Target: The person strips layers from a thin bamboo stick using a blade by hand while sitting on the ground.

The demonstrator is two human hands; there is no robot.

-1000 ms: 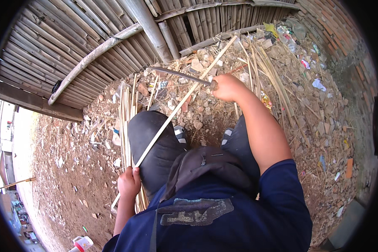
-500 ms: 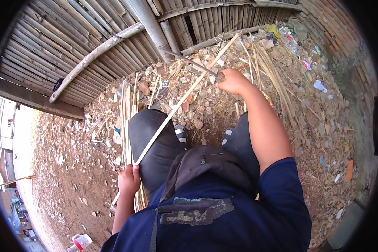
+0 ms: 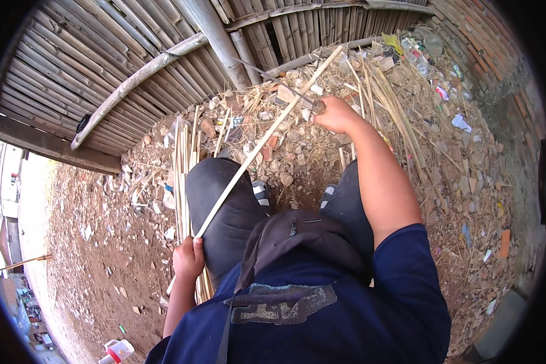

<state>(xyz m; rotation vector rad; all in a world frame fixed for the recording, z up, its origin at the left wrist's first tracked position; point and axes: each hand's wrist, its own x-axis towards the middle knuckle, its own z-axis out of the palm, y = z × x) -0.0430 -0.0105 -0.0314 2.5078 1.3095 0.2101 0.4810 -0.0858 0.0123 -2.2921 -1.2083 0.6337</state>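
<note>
A long pale bamboo strip slants from beside my left hip, over my left thigh, to the rubble ahead. My left hand is closed around its near part, thumb on top. Farther forward, my right hand grips the handle of a long, narrow-bladed knife. Its dark blade points away to the left and crosses the strip near the far end. Whether the edge bites into the strip cannot be made out.
More bamboo strips lie along my left leg, and another pile rests on the right. A bamboo-slat wall stands ahead, a brick wall at the right. Stones and litter cover the ground. A white-and-red jug sits at lower left.
The knife blade has turned slightly, its tip now higher in the picture. The strip's far end has shifted a little to the left. Both hands keep their grips.
</note>
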